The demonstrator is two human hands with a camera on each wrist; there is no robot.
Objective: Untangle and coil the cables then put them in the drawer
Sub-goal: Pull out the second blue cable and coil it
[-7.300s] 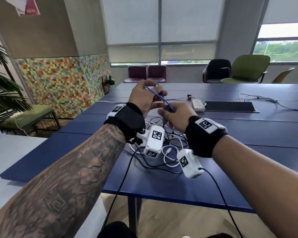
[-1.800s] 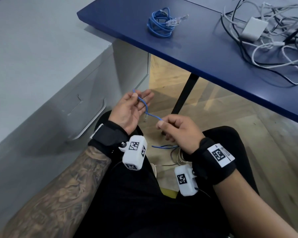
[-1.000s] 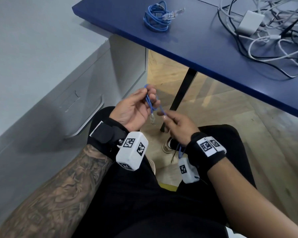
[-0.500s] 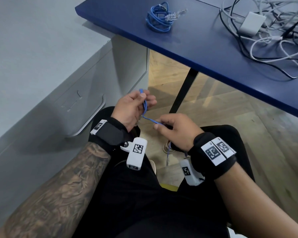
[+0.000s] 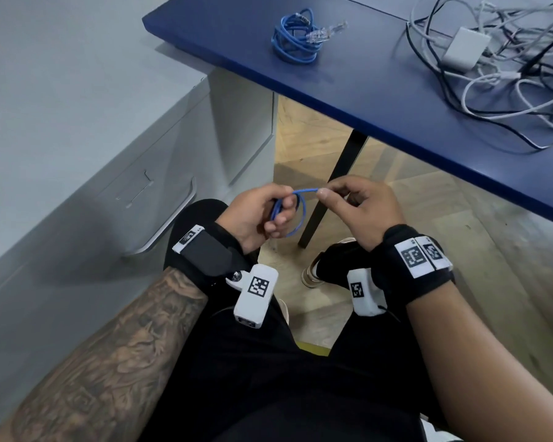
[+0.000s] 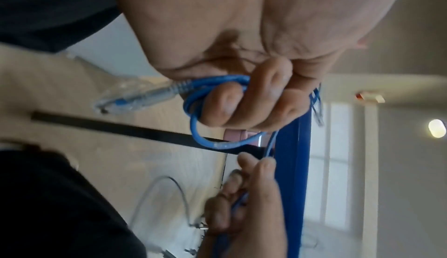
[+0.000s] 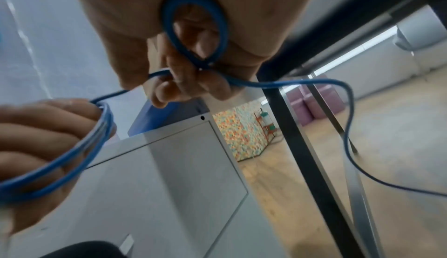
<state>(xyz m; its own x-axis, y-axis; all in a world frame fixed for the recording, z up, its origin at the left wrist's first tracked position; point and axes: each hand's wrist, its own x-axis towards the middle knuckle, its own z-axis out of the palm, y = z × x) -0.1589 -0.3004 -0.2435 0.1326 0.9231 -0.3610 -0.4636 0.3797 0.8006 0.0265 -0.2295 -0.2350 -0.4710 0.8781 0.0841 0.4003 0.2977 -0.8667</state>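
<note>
Over my lap, below the table edge, my left hand (image 5: pixel 270 208) grips small loops of a thin blue network cable (image 5: pixel 301 215). Its clear plug (image 6: pixel 135 97) sticks out beside the curled fingers (image 6: pixel 244 105) in the left wrist view. My right hand (image 5: pixel 348 199) pinches the same cable (image 7: pixel 278 84) a short way along, close to the left hand. The loose tail hangs toward the floor in the right wrist view. A second blue cable (image 5: pixel 296 36) lies coiled on the blue table (image 5: pixel 380 100). The grey drawer unit (image 5: pixel 147 173) at my left is shut, its handle (image 5: pixel 173 221) near my left wrist.
A tangle of white, grey and black cables (image 5: pixel 505 74) with a white adapter (image 5: pixel 465 47) lies on the table at the upper right. A black table leg (image 5: pixel 332 186) stands just behind my hands. Wood floor and my shoe (image 5: pixel 316 272) are below.
Since the oldest frame I have gone from the tabletop to sitting with the cable over my lap. In the last second more loops have gathered in my left hand and the right hand rose close beside it.
</note>
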